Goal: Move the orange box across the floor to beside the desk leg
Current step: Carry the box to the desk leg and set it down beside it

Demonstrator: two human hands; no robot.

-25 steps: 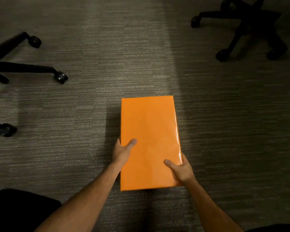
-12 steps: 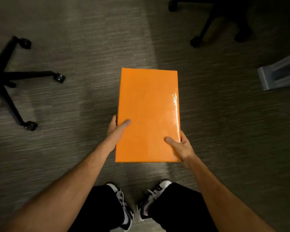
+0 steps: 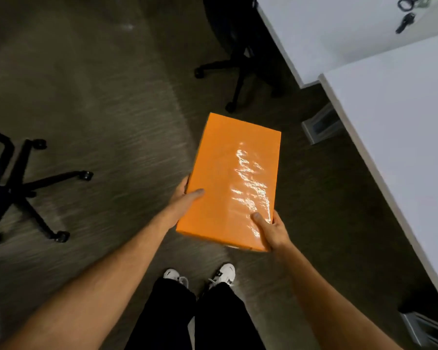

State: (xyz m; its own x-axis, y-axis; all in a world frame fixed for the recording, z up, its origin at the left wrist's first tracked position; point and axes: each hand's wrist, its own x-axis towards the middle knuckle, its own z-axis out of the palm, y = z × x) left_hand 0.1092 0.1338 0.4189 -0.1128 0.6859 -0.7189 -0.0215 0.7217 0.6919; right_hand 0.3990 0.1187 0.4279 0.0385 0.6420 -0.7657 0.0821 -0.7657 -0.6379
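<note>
The orange box (image 3: 228, 178) is a flat glossy rectangle held in the air in front of me, tilted a little to the right. My left hand (image 3: 182, 203) grips its near left edge with the thumb on top. My right hand (image 3: 271, 231) grips its near right corner, thumb on top too. A grey desk foot (image 3: 319, 125) shows on the carpet just right of the box's far end, under the white desk (image 3: 390, 122).
A black office chair base (image 3: 28, 183) stands at the left, another chair base (image 3: 235, 72) at the top centre. A second white desk (image 3: 326, 29) is at the top right with dark small items. Another grey desk foot (image 3: 425, 327) is at lower right. My shoes (image 3: 200, 274) are below.
The box has come up off the carpet in both hands. I have stood up and turned right, so the white desks and their feet have come into view.
</note>
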